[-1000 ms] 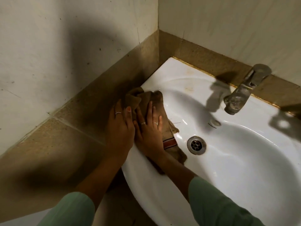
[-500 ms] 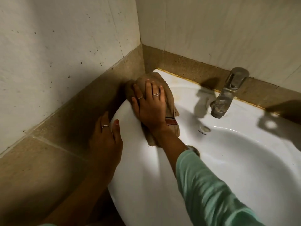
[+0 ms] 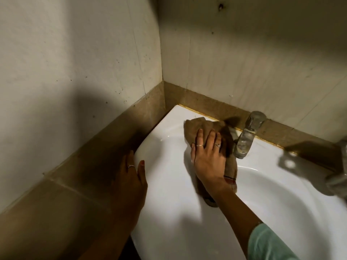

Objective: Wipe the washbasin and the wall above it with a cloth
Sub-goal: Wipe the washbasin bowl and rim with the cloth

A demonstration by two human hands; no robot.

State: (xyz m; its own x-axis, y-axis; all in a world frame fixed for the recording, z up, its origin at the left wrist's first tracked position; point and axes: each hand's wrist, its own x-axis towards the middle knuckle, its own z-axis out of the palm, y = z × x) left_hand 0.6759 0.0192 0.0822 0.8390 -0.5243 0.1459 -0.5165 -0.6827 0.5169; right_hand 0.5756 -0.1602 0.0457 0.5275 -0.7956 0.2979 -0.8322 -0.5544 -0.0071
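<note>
The white washbasin (image 3: 169, 212) fills the lower right, set into a wall corner. My right hand (image 3: 208, 158) presses a brown cloth (image 3: 199, 126) flat on the basin's back rim, just left of the tap (image 3: 246, 139). The cloth's lower end trails under my wrist toward the bowl. My left hand (image 3: 131, 177) rests flat with spread fingers on the basin's left rim, beside the brown wall tile. The pale wall (image 3: 244, 62) above the basin is speckled with small dark spots.
A brown tile band (image 3: 112, 139) runs along both walls at basin height. A second blurred metal fitting (image 3: 338, 177) stands at the right edge. The drain is hidden under my right forearm.
My right hand slid the cloth from the basin's left rim up to the back corner, then right along the back rim to the tap. My left hand let go of the cloth and stayed on the left rim.
</note>
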